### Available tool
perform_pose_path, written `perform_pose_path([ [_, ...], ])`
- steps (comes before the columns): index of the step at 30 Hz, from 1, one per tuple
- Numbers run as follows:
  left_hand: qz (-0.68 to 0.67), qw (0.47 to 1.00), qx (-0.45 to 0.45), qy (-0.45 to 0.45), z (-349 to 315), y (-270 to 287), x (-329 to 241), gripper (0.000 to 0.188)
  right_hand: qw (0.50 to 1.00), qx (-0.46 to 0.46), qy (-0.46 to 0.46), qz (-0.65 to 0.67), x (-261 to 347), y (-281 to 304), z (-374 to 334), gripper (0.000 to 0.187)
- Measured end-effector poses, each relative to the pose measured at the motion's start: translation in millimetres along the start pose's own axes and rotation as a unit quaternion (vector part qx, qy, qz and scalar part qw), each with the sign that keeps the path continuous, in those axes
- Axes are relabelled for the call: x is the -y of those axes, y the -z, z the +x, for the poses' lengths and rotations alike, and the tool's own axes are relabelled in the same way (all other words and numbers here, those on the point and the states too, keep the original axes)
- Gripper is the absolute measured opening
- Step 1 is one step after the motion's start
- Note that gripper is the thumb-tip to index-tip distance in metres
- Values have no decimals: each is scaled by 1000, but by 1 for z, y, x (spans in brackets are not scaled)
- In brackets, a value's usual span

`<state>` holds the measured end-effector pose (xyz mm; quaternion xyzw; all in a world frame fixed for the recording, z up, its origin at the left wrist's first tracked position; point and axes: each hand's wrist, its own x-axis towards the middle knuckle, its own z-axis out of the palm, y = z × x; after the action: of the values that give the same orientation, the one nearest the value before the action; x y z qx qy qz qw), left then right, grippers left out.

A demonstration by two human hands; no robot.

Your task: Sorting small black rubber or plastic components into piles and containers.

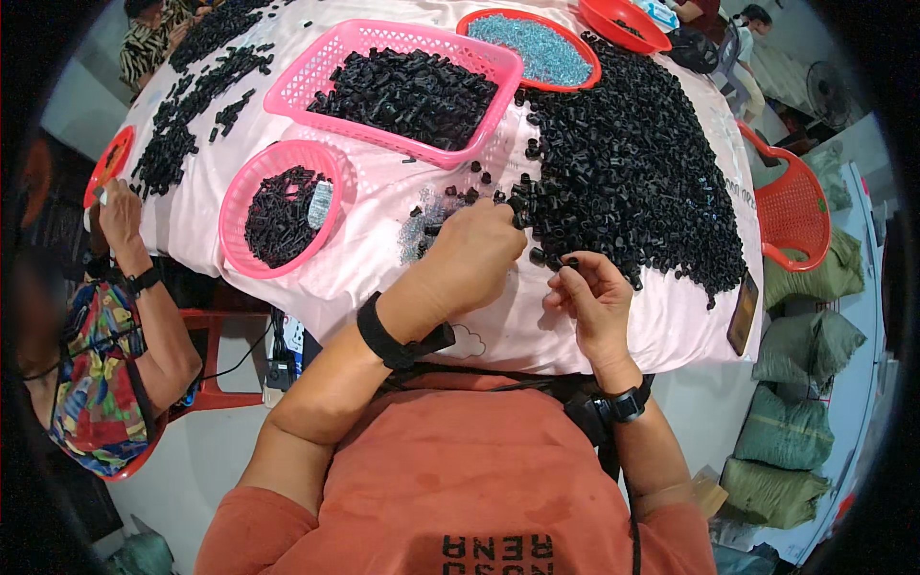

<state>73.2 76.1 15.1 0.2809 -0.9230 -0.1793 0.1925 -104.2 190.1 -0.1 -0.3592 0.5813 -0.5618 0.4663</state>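
Though under black pieces [637, 163], tablecloth [522, 331] near sacks [786, 426].

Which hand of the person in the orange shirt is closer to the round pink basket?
Left: the left hand is right of the round pink basket; the right hand is farther right.

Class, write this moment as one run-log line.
left hand: at edge of black parts pile; right hand: pinching small black part; nearby: pink rectangular basket

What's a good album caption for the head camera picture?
Left hand and right hand over pink cloth, beside heaped small black parts.
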Motion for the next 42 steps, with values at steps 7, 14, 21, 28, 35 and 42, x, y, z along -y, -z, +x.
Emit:
perform_pose_path([
  [7, -62, 998, -29, 18, 2, 0, -2, 17, 1000, 4, -2, 19, -1, 4, 1, 18],
  [14, -15, 999, -7, 42, 3, 5, 3, 22, 998, 12, 0, 69, -4, 10, 5, 18],
  [21, -4, 999, -39, 11, 6, -2, -3, 17, 997, 12, -1, 81, -4, 12, 5, 19],
  [28, 19, 998, -62, 27, 8, -18, -5, 13, 996, 17, -5, 87, -4, 12, 5, 19],
  [35, 12, 997, -72, 29, 8, -20, -4, 10, 997, 19, -4, 78, -4, 11, 6, 19],
  [42, 38, 997, -71, 12, 7, -19, -10, 10, 997, 12, -17, 70, -6, 10, 6, 20],
])
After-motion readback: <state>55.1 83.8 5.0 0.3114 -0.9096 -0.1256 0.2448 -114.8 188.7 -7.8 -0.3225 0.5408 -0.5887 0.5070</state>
